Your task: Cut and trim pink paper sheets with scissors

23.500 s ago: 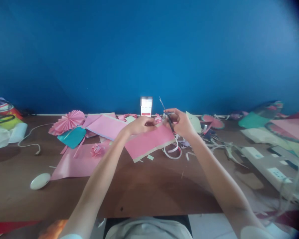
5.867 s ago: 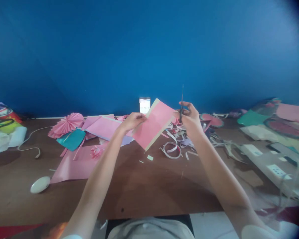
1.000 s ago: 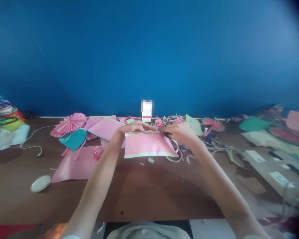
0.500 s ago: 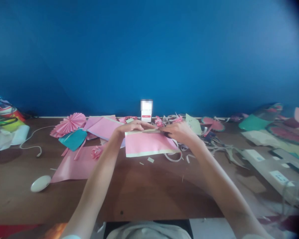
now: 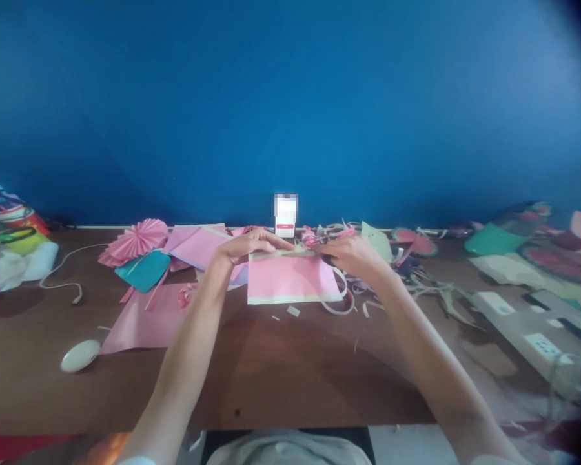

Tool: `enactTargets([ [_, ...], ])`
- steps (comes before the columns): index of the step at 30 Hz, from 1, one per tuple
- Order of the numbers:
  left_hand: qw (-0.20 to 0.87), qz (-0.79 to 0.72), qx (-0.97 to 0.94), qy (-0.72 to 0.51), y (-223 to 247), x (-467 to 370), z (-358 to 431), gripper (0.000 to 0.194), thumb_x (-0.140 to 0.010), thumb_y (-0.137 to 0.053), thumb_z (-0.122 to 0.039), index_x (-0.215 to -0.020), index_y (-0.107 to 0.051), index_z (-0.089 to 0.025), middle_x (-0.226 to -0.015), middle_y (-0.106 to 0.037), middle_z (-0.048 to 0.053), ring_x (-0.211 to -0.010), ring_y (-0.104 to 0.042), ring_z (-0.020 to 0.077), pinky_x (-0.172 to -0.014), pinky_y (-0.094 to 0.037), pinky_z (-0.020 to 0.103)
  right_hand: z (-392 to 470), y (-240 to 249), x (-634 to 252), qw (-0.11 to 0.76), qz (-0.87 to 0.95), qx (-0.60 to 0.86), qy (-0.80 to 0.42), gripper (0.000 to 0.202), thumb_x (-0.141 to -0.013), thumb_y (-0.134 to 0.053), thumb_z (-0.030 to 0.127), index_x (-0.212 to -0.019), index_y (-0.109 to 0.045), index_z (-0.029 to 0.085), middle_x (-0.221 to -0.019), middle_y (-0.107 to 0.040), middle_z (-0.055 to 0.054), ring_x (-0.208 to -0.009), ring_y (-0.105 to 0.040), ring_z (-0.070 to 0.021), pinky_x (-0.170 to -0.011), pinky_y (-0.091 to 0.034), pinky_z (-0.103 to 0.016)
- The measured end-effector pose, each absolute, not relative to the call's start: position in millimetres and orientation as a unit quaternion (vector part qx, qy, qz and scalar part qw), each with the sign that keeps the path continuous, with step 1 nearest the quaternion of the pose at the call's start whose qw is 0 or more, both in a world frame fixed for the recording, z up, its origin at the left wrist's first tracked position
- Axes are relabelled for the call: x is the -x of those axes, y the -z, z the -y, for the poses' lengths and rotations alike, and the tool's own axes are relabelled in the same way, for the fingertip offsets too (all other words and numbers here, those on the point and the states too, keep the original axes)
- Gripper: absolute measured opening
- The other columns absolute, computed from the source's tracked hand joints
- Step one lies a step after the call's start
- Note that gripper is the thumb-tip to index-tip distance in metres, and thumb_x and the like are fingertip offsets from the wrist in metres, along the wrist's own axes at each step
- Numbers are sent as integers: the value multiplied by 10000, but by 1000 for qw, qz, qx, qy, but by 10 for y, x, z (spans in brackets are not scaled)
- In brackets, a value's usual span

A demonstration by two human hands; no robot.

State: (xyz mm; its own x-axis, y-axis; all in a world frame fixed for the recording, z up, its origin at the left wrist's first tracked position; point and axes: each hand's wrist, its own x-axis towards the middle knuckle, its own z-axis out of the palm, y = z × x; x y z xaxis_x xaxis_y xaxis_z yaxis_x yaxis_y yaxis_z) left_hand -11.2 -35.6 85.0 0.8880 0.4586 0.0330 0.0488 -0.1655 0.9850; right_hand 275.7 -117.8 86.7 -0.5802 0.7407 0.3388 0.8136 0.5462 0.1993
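A pink paper sheet [image 5: 293, 279] with a pale band along its near edge lies in front of me at the middle of the table. My left hand [image 5: 254, 245] is on its far left corner, fingers stretched to the right along the far edge. At the far right corner my right hand [image 5: 341, 250] has its fingers closed on something dark, too small to name, beside the paper edge. White looped strips [image 5: 339, 309] curl out at the paper's right side.
A pink paper fan [image 5: 140, 240], a teal paper piece [image 5: 145, 271] and pink sheets lie left. A white mouse [image 5: 80, 356] sits near left. A lit phone [image 5: 285, 216] stands by the blue wall. Paper scraps and a power strip [image 5: 542, 339] are right.
The pink sheet has straightened and its right end has drawn in to the left. My left hand has shifted slightly left, its fingers lower on the far edge. My right hand has barely moved.
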Motion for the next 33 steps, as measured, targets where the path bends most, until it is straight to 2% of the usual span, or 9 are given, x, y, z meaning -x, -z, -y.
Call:
enactTargets([
  [10,647,-164,-727,-161,-828,59,364,421,-794,-563,-201,-1200,-674,-197,-1344,-586,92,-1219,-559,261,-1015,-430,375,1178,-866,-2730,100,874,442,174,503,-749,-479,82,-1174,-666,275,-771,-713,-12,-645,-579,-141,-522,-190,-279],
  [15,647,-167,-726,-161,-856,28,396,443,-783,-542,-182,-1208,-669,-171,-1344,-585,103,-1291,-495,273,-1074,-372,390,1156,-847,-2742,102,872,447,171,493,-759,-467,93,-1169,-663,284,-769,-709,-9,-646,-579,-141,-520,-196,-273],
  [23,638,-173,-730,-173,-903,41,430,436,-794,-580,-210,-1222,-659,-190,-1316,-608,107,-1235,-538,266,-1018,-410,377,1137,-822,-2780,116,869,447,176,503,-752,-472,83,-1165,-671,290,-819,-726,-7,-654,-583,-139,-517,-192,-281],
  [27,613,-206,-737,-198,-900,86,402,369,-827,-592,-249,-1180,-685,-196,-1249,-652,108,-1122,-606,243,-963,-440,358,1140,-827,-2800,119,868,447,180,506,-751,-464,75,-1163,-673,282,-784,-715,-4,-646,-571,-135,-519,-193,-277],
  [30,604,-221,-742,-189,-920,97,412,310,-834,-589,-264,-1100,-725,-180,-1251,-651,110,-1113,-612,251,-995,-421,386,1145,-841,-2811,119,866,451,179,519,-747,-462,71,-1169,-674,287,-779,-712,-4,-637,-561,-132,-521,-191,-276],
  [33,617,-209,-733,-194,-947,80,444,315,-836,-581,-259,-1106,-722,-182,-1278,-635,109,-1148,-595,259,-1032,-396,411,1152,-859,-2814,120,863,458,176,517,-750,-461,77,-1170,-672,291,-774,-708,-3,-642,-559,-134,-526,-188,-275],
])
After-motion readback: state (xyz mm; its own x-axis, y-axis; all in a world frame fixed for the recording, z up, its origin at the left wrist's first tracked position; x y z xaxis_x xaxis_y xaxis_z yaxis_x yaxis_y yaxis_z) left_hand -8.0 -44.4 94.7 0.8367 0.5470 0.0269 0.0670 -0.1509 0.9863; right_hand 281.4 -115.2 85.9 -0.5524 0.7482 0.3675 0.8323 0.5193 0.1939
